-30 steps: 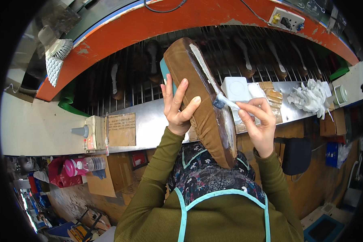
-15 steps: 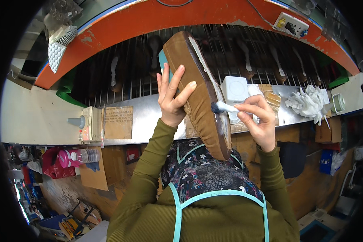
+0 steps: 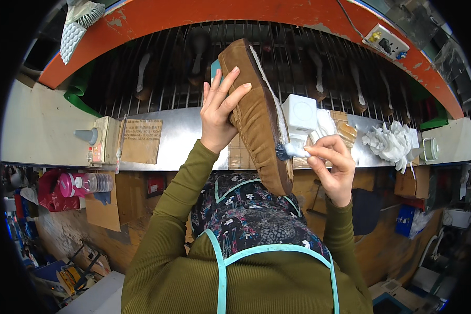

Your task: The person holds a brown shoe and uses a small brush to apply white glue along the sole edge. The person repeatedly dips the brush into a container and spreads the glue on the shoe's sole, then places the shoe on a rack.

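A brown suede shoe (image 3: pixel 254 104) is held tilted above the bench edge, toe end low, its sole edge with a white band facing right. My left hand (image 3: pixel 219 112) grips it from the left, with fingers spread over the upper and a bit of teal showing behind them. Between the thumb and fingers of my right hand (image 3: pixel 334 168) is a small white dauber (image 3: pixel 297 151) with a dark tip. That tip touches the sole edge near the shoe's lower end. Whether the dauber is a brush or a wad of cloth I cannot tell.
Behind the shoe stands a white square container (image 3: pixel 300 114) on the metal bench (image 3: pixel 183 141). Crumpled white material (image 3: pixel 391 145) lies to the right, cardboard (image 3: pixel 141 142) to the left. Beyond is a rack of metal bars (image 3: pixel 167 78) under an orange beam (image 3: pixel 193 14) with a socket (image 3: pixel 386 42).
The dark tip has moved a little down along the sole edge, toward the shoe's lower end. Both hands keep their hold, and the whole view has shifted slightly.
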`<move>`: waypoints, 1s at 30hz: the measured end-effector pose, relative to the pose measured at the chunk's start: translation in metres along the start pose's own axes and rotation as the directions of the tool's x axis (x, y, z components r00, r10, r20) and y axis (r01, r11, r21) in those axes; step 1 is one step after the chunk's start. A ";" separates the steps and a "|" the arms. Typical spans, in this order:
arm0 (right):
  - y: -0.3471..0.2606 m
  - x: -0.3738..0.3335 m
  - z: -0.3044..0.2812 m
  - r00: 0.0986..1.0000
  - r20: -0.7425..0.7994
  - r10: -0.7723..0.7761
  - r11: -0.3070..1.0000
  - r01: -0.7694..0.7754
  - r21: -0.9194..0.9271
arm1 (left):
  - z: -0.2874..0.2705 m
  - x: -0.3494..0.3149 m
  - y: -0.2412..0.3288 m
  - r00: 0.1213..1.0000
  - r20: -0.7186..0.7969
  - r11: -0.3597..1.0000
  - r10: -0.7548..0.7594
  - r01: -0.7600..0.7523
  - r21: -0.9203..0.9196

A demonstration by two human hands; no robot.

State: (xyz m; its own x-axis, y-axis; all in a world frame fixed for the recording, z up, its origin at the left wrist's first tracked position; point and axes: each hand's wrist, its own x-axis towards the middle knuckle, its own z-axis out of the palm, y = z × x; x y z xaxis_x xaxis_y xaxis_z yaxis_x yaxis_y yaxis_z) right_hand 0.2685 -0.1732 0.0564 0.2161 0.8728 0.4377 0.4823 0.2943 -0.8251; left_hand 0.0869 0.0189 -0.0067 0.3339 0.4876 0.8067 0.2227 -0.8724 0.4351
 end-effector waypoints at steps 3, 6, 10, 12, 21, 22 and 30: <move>-0.003 -0.003 -0.001 0.999 -0.002 0.032 0.999 -0.032 0.007 | 0.001 -0.002 0.000 0.999 0.010 0.999 -0.038 0.039 -0.017; -0.006 -0.006 -0.002 0.999 -0.020 0.034 0.999 -0.034 -0.004 | 0.004 -0.004 0.000 0.997 0.017 0.996 -0.078 0.079 -0.046; -0.007 -0.009 -0.005 1.000 -0.025 -0.010 0.999 0.009 -0.042 | 0.007 -0.007 0.001 0.990 0.044 0.987 -0.133 0.137 -0.085; -0.010 -0.009 -0.004 0.999 -0.037 0.006 1.000 -0.007 -0.017 | 0.009 -0.009 0.002 0.983 0.065 0.977 -0.174 0.181 -0.116; -0.013 0.002 0.001 0.998 -0.051 -0.037 0.999 0.038 0.018 | 0.013 -0.017 0.017 0.932 0.199 0.882 -0.304 0.355 -0.312; -0.013 0.004 0.001 0.998 -0.043 -0.050 0.999 0.051 0.018 | 0.013 -0.019 0.018 0.921 0.220 0.862 -0.321 0.381 -0.336; -0.005 0.028 0.014 0.989 -0.020 -0.147 0.983 0.149 0.108 | 0.006 -0.032 0.031 0.749 0.510 0.619 -0.424 0.650 -0.440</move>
State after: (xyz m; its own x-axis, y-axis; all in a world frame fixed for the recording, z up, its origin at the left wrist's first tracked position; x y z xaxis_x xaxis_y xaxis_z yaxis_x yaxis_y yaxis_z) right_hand 0.2601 -0.1443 0.0676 0.1593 0.8121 0.5614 0.4150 0.4609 -0.7845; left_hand 0.0882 -0.0233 -0.0218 0.6224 0.7524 0.2155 -0.0478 -0.2383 0.9700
